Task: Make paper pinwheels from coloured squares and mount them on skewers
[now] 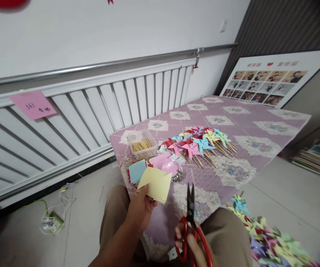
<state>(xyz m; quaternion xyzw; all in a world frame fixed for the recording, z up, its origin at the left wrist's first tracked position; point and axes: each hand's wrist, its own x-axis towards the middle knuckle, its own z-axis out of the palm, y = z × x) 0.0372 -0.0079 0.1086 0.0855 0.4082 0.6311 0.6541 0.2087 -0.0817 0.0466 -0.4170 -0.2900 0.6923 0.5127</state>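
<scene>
pinwheels (201,142) on mattress (260,126) | stick box (142,145) left | radiator (79,111) behind

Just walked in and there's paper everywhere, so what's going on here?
A person holds a yellow paper square in the left hand and red-handled scissors, blades shut and pointing up, in the right hand. On the purple quilted mat lie paper pinwheels on sticks, a clear box of sticks and more coloured squares. Another pinwheel heap lies on the floor at right.
</scene>
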